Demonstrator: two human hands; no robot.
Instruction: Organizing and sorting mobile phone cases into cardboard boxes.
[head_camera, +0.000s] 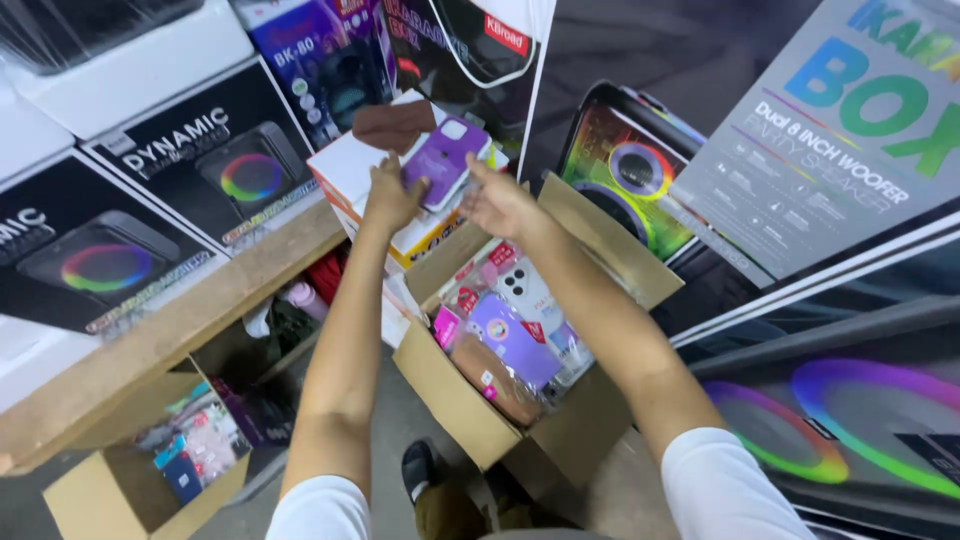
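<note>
Both my arms reach forward over an open cardboard box filled with several packaged phone cases. My left hand and my right hand together hold a purple phone case, left hand at its lower left edge, right hand at its right side. The case sits over a white and orange box on the stack. A brown phone case lies just beyond it. Inside the open box I see a purple packaged case, a white one and a brown one.
Large black speaker cartons are stacked on the left above a wooden shelf. More speaker cartons stand on the right. A second open cardboard box with small packages sits at the lower left. My dark shoe is on the floor.
</note>
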